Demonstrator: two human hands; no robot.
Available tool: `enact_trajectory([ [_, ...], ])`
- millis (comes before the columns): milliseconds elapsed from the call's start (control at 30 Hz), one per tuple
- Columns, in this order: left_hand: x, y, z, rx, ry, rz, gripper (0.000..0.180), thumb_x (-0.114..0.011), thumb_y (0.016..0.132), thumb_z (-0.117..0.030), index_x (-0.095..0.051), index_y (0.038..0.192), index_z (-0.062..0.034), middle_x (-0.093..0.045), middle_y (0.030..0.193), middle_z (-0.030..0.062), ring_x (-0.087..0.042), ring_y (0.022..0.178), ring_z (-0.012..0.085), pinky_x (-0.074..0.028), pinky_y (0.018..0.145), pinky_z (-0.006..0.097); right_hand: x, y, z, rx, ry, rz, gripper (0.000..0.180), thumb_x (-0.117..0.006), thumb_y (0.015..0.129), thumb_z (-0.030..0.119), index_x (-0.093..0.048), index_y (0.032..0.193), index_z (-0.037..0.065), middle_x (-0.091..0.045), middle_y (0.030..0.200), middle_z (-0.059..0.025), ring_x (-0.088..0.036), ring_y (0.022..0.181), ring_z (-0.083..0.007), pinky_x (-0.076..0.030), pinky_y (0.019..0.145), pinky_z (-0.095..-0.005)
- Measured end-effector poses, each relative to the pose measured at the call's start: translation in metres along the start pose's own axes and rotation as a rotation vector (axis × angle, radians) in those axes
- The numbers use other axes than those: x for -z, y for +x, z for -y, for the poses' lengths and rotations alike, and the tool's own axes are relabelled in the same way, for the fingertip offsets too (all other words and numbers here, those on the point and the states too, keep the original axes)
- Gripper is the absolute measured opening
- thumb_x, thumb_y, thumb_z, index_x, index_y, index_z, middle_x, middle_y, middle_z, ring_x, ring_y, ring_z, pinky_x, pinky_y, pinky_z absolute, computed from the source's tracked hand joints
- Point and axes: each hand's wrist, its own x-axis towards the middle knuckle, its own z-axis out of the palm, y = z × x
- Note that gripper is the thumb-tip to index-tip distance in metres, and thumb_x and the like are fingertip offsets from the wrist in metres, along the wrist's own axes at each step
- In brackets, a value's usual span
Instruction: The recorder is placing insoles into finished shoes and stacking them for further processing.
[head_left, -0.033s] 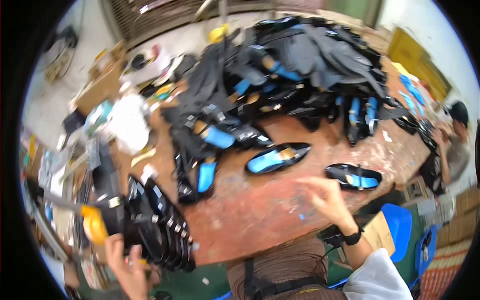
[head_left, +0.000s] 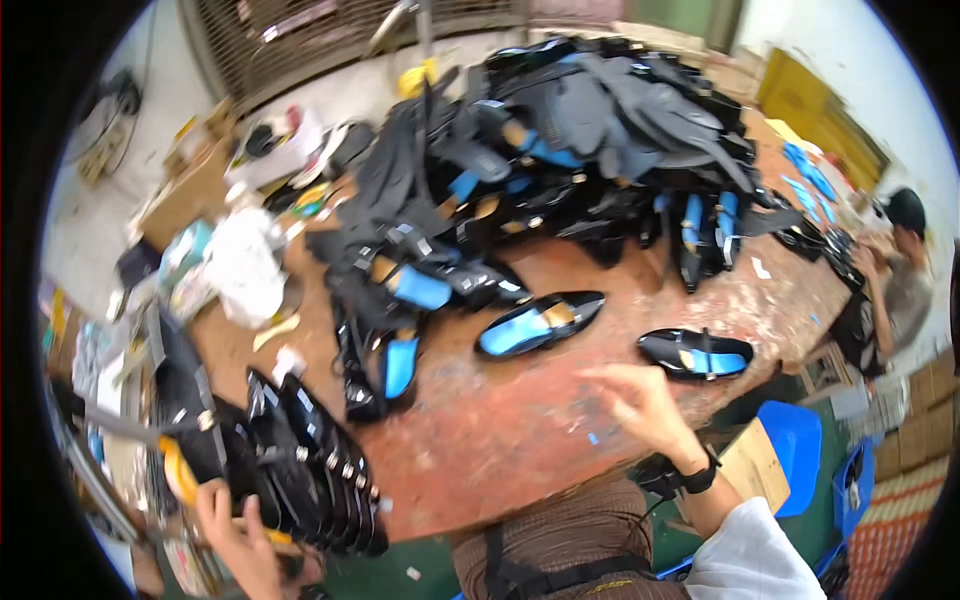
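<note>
My left hand (head_left: 238, 535) is low at the left, thumb and fingers apart, beside the near end of a row of glossy black shoes (head_left: 320, 465) at the table's left edge. Whether it touches them I cannot tell. A black shoe (head_left: 180, 375) leans up at the row's left, partly covering a yellow object (head_left: 180, 472). My right hand (head_left: 640, 405) hovers empty over the bare tabletop, index finger stretched out and the others loosely bent. Just beyond it lie a black strapped shoe (head_left: 697, 354) with a blue insole and a similar blue-lined shoe (head_left: 540, 323).
A big heap of black shoes and grey-black sole pieces (head_left: 590, 110) covers the back of the reddish worn table (head_left: 460, 450). White plastic bags (head_left: 245, 265) lie at the left. Blue bins (head_left: 790, 460) stand below right. Another person (head_left: 905, 280) works at the far right.
The whole view has shifted slightly left and sharpened. Less of the yellow object shows behind the leaning black shoe. My right hand keeps nearly the same pose.
</note>
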Motion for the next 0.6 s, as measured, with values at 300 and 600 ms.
enact_trajectory([
  [300, -0.019, -0.015, 0.025, -0.041, 0.408, 0.448, 0.057, -0.056, 0.1, -0.045, -0.064, 0.116, 0.0087, -0.062, 0.119, 0.0287, -0.053, 0.111, 0.0479, -0.04, 0.099, 0.053, 0.085, 0.012, -0.029, 0.012, -0.262, -0.231, 0.028, -0.059, 0.082, -0.002, -0.074, 0.105, 0.002, -0.074, 0.095, -0.0179, -0.073, 0.087, -0.0288, -0.056, 0.079, -0.0345],
  [600, -0.028, -0.005, -0.061, -0.07, 0.489, -0.085, 0.05, -0.062, 0.095, -0.045, -0.068, 0.116, 0.0002, -0.067, 0.113, 0.0161, -0.058, 0.105, 0.0405, -0.039, 0.1, 0.054, 0.272, 0.188, -0.125, 0.188, -0.95, -0.909, 0.039, -0.065, 0.093, 0.026, -0.063, 0.122, 0.0, -0.064, 0.119, -0.0226, -0.061, 0.112, -0.0387, -0.048, 0.098, -0.0447],
])
